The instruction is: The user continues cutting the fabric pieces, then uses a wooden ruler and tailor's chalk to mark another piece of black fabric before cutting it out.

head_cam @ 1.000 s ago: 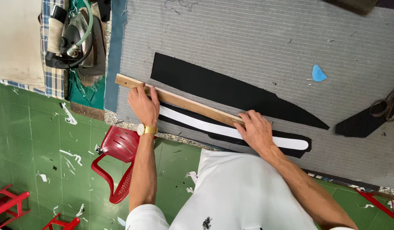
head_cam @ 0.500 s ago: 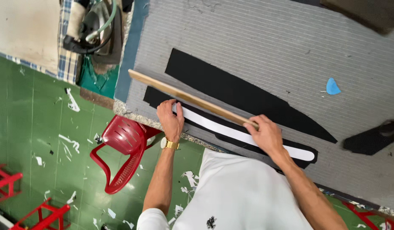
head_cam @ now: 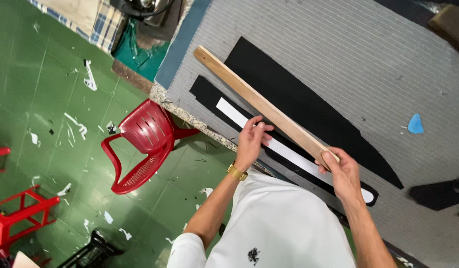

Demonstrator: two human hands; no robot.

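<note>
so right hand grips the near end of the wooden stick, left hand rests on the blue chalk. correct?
Not quite. The head view shows the left hand on the white strip, not the blue chalk, which lies untouched. The right hand does grip the wooden stick.
</note>
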